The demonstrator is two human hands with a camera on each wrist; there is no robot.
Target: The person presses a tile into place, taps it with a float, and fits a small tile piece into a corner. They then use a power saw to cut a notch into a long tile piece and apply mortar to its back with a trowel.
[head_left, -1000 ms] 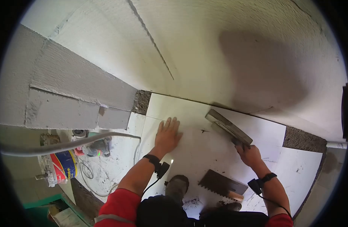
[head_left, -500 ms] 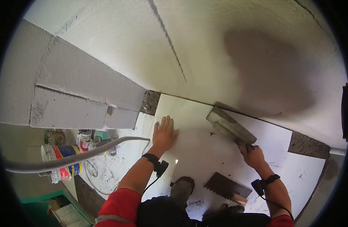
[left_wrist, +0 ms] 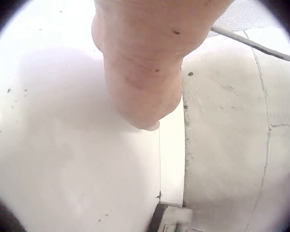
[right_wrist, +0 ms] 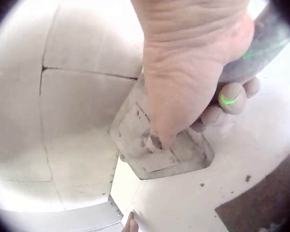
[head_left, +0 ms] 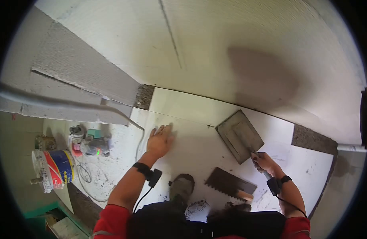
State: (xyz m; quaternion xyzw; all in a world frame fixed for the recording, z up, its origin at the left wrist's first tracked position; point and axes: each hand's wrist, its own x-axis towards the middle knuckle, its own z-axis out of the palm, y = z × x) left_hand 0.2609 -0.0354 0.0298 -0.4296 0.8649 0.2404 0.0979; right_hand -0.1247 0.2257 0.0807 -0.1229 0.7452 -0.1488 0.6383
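In the head view the left hand (head_left: 159, 141) rests with its fingers extended on a large white tile (head_left: 191, 147), near the seam with another tile. The right hand (head_left: 266, 164) grips the handle of a grey rectangular float (head_left: 240, 136), whose broad face is turned up to the camera at the far right part of the tile. The right wrist view shows the fingers curled round the handle above the float (right_wrist: 159, 162). In the left wrist view the left hand (left_wrist: 142, 67) lies over the white surface, most fingers hidden.
A notched trowel (head_left: 229, 184) lies near the boots (head_left: 182, 187). To the left are a bucket (head_left: 58, 170), a power tool (head_left: 96, 146) and a grey hose (head_left: 72, 104). Walls rise at the far side and left, with rough mortar strips (head_left: 313, 139) at the tile edges.
The float has turned from a steep tilt to show its broad face and sits nearer the person. The left hand stays on the tile. The head view has shifted, and the hose appears higher.
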